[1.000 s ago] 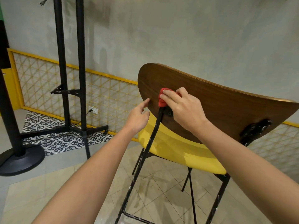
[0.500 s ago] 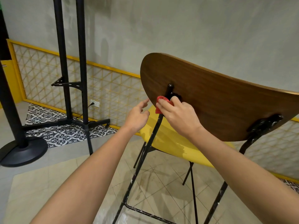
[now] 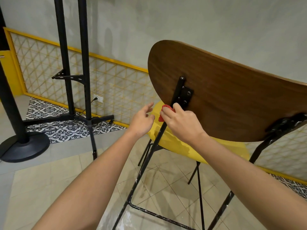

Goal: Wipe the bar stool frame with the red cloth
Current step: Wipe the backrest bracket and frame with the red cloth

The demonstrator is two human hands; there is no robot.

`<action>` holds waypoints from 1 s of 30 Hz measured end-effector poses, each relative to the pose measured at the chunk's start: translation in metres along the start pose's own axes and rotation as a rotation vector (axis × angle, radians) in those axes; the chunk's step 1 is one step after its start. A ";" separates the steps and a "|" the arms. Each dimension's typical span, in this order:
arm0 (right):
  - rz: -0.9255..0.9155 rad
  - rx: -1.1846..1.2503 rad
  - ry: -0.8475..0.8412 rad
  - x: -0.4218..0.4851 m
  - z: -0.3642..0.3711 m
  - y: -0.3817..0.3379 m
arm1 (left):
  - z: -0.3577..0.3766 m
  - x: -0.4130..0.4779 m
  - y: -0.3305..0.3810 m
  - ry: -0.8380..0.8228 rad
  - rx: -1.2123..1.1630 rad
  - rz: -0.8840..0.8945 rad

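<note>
- The right hand [image 3: 181, 124] grips the red cloth [image 3: 166, 112], bunched small. It presses the cloth onto the rear upright on our left of the bar stool frame [image 3: 149, 156], just under the lower edge of the wooden backrest [image 3: 224, 97] and below the bracket [image 3: 186, 95].
- The left hand [image 3: 142, 121] holds nothing, its fingers loosely spread. It is just beside that upright, near the edge of the yellow seat [image 3: 172, 146]; we cannot tell whether it touches anything.
- We judge the task far from finished: the cloth sits high on one upright, and nothing shows us which stretches are already clean.
- Left to do, as we read it:
  - the long run of tube below the cloth;
  - the footrest bar [image 3: 157, 215];
  - the thin front leg [image 3: 199, 188];
  - the right upright [image 3: 259, 149].
- Several of these are flecked with pale spots.
</note>
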State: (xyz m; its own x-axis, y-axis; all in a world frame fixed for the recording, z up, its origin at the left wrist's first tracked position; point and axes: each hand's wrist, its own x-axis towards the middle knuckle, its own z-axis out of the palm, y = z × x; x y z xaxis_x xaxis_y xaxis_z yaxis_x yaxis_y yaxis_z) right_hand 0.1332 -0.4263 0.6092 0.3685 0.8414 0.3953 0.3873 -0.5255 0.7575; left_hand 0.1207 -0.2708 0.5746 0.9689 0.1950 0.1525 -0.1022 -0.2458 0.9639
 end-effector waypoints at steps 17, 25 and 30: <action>-0.010 -0.001 -0.036 0.001 0.008 -0.014 | 0.003 -0.001 -0.018 0.008 -0.049 -0.053; -0.057 0.025 0.100 -0.011 0.009 -0.002 | 0.005 0.001 -0.017 0.004 -0.058 -0.037; -0.102 0.069 0.057 -0.014 0.012 -0.002 | 0.004 -0.001 -0.018 -0.001 -0.033 -0.027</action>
State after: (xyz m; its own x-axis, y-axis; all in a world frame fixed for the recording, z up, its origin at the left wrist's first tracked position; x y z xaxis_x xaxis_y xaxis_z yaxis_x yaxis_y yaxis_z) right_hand 0.1376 -0.4391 0.5959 0.2768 0.8955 0.3485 0.4780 -0.4430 0.7585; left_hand 0.1223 -0.2710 0.5565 0.9717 0.1998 0.1263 -0.0836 -0.2093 0.9743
